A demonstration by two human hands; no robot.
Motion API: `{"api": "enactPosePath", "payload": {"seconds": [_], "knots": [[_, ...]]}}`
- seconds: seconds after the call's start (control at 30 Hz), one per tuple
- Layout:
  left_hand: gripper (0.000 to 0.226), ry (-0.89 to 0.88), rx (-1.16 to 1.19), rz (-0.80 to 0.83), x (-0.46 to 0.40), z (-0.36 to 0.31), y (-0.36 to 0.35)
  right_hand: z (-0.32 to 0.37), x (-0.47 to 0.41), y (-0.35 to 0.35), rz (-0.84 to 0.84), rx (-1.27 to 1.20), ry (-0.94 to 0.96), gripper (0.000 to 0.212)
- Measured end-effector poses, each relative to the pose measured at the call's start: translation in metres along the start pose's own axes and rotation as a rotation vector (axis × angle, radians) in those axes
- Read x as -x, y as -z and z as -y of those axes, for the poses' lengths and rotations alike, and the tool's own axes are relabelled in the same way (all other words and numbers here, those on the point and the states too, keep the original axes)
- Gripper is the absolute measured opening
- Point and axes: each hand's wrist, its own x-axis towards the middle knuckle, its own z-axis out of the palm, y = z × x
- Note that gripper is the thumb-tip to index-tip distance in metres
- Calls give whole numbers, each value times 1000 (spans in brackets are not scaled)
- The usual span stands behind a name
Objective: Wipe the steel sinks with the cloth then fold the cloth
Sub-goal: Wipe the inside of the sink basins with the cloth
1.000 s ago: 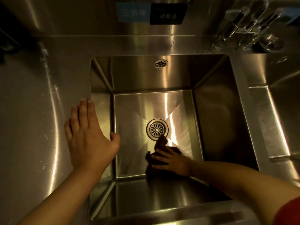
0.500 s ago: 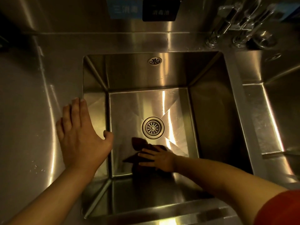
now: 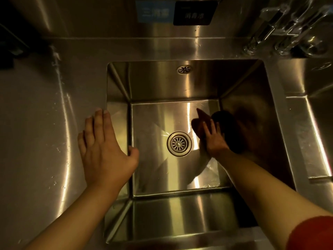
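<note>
Dark, brownish cloth [image 3: 201,123] lies bunched on the floor of the steel sink [image 3: 180,83], toward the far right corner of the basin floor, just right of the round drain [image 3: 179,143] and apart from it; one pointed tip of it sticks out toward the far wall; its shade is hard to tell from the shadow beside it; the right hand [image 3: 214,141] presses down on it with fingers straight and slightly fanned, the forearm reaching in over the near right part of the basin, a red sleeve [image 3: 313,233] at the frame's lower right corner; the left hand [image 3: 102,147] lies flat on the bench [image 3: 36,132] at the sink's left edge, fingers together and the thumb over the rim; a small overflow grille [image 3: 184,69] sits high on the far wall; on the backsplash above are a blue label [image 3: 154,12] and a black label [image 3: 194,13], each with pale characters too blurred to read; taps [image 3: 281,27] stand at the far right corner; a second sink [image 3: 317,105] adjoins on the right.
</note>
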Motion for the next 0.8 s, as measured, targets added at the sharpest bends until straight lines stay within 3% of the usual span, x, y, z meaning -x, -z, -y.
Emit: {"api": "enactPosePath", "payload": {"seconds": [0.1, 0.23, 0.37, 0.53, 0.7, 0.8], "knots": [[109, 0, -2, 8, 0, -2, 2, 24, -27, 16, -64, -53, -23, 74], [109, 4, -17, 24, 1, -5, 5, 76, -45, 20, -140, -78, 87, 79], [109, 3, -28, 30, 1, -9, 8, 135, -37, 1, -208, 28, 319, 75], [108, -3, -13, 65, 2, -10, 14, 194, 14, -62, -61, 188, 693, 71], [108, -2, -22, 54, 2, -12, 13, 142, 55, -103, 14, 347, 969, 76], [109, 6, -23, 20, 3, -11, 10, 83, 61, -101, 55, 410, 990, 81]]}}
